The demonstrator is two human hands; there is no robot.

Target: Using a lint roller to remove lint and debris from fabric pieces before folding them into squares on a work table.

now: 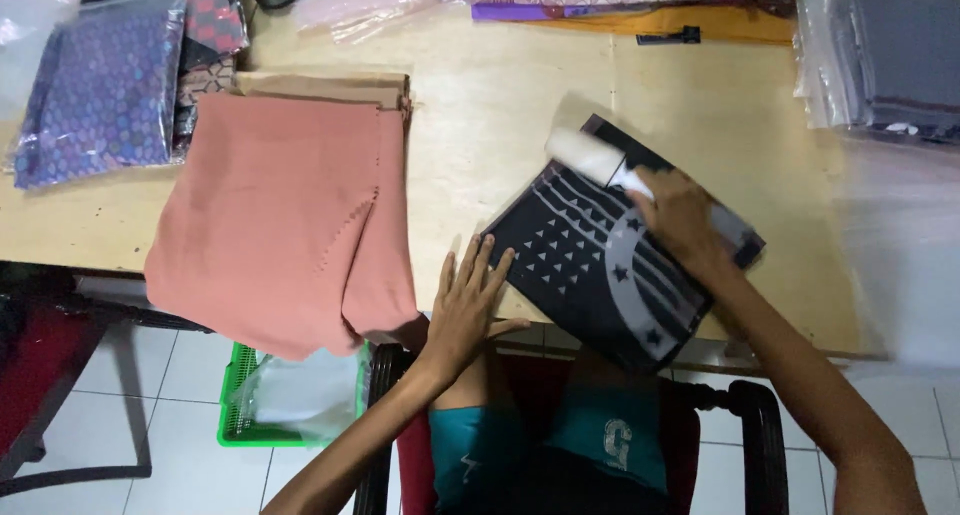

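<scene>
A dark folded cloth (590,275) with pale triangles, stripes and stars lies tilted at the near edge of the wooden table (500,95). My right hand (680,220) grips the handle of a white lint roller (592,157), whose roll rests on the cloth's far corner. My left hand (468,305) lies flat with fingers spread on the table edge, touching the cloth's near left corner.
A salmon-pink fabric stack (285,215) hangs over the table edge at left. Bagged patterned cloths (100,85) sit far left, grey bagged cloths (895,55) far right, more folded fabric (620,0) along the back. A green basket (290,395) stands on the tiled floor.
</scene>
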